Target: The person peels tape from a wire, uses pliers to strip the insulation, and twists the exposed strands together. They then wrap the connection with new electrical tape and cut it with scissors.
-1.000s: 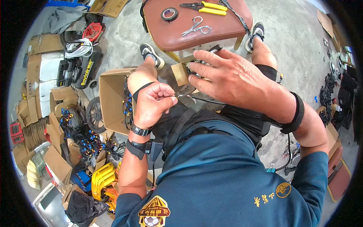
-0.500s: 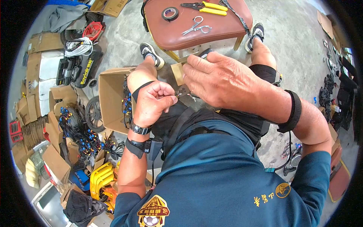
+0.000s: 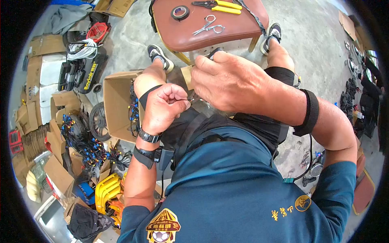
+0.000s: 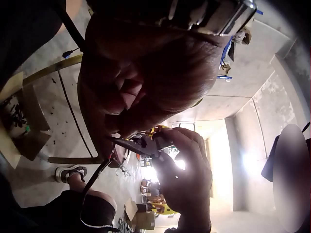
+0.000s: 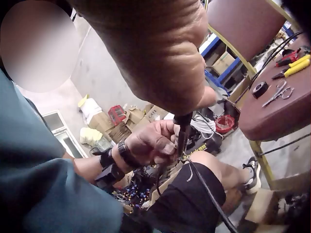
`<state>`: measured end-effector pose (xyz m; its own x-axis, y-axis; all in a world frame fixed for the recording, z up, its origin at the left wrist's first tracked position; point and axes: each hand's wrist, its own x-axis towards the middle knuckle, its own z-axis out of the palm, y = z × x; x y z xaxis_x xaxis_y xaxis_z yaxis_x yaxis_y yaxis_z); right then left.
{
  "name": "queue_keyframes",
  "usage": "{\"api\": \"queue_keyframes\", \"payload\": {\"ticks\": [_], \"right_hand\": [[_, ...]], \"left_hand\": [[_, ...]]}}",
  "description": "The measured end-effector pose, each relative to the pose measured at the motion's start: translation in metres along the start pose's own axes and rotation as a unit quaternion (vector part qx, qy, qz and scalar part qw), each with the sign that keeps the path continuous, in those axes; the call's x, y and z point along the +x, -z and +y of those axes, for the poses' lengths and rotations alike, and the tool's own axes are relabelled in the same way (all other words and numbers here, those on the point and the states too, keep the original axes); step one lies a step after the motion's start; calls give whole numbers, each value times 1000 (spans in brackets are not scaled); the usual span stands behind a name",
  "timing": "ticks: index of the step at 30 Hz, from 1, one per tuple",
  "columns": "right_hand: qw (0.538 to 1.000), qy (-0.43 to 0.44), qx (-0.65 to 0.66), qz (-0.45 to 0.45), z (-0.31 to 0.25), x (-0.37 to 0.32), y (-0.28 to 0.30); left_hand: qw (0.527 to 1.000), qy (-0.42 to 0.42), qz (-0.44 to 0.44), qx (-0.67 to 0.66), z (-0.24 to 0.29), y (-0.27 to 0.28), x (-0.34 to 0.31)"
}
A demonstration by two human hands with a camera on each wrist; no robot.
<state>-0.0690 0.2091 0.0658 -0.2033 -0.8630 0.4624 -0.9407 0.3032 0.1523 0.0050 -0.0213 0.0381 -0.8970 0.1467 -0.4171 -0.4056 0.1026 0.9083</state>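
Between thumb and forefinger, my left hand (image 3: 162, 107) pinches thin bare wire strands at the end of a black cable (image 5: 210, 194). The cable hangs away from the fingertips past the knee in the right wrist view. My right hand (image 3: 229, 85) grips dark-jawed pliers (image 4: 138, 145), whose nose is right at the left fingertips and the wire ends. In the head view the back of the right hand hides most of the pliers. A loose pale strand (image 5: 190, 172) sticks out beside the pliers' tip.
A brown padded chair (image 3: 210, 36) ahead bears black tape (image 3: 180, 12), scissors (image 3: 208, 26) and yellow-handled wire strippers (image 3: 221, 5). An open cardboard box (image 3: 115, 109) stands by the left leg. Bundled wires (image 3: 83, 139) and yellow plastic parts (image 3: 107, 190) lie at the left.
My right hand has moved left with the pliers, closer to the left fingertips, and its fingers have drawn in. The left hand keeps its pinch on the wire strands.
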Motion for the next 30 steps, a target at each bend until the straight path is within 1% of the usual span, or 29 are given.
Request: {"api": "queue_keyframes", "payload": {"ticks": [5,7,9,12,15,21,27,28,30], "right_hand": [[1000,3,-21,22,0,2,-3],[1000,4,-17,-6,0,2,-3],[997,3,9,-72,-1,1,1],[1000,6,4,-28,-3,0,-5],[999,14,-17,-46,-4,1,-3],[996,-10,61,-66,-8,-3,-9],[999,-8,-1,-47,4,-14,-11],[997,-15,34,-64,8,-15,-6],[983,-67,100,-141,18,-27,-6]], "left_hand": [[1000,0,0,2,-2,2,1],[1000,1,-4,2,-3,3,1],[1000,-2,-9,6,-5,4,2],[1000,4,-7,2,-5,3,3],[1000,1,-5,0,-5,3,3],[1000,15,3,3,-8,7,3],[999,26,-29,2,-12,13,1],[999,28,-28,3,-12,13,1],[999,32,-24,3,-12,14,0]]}}
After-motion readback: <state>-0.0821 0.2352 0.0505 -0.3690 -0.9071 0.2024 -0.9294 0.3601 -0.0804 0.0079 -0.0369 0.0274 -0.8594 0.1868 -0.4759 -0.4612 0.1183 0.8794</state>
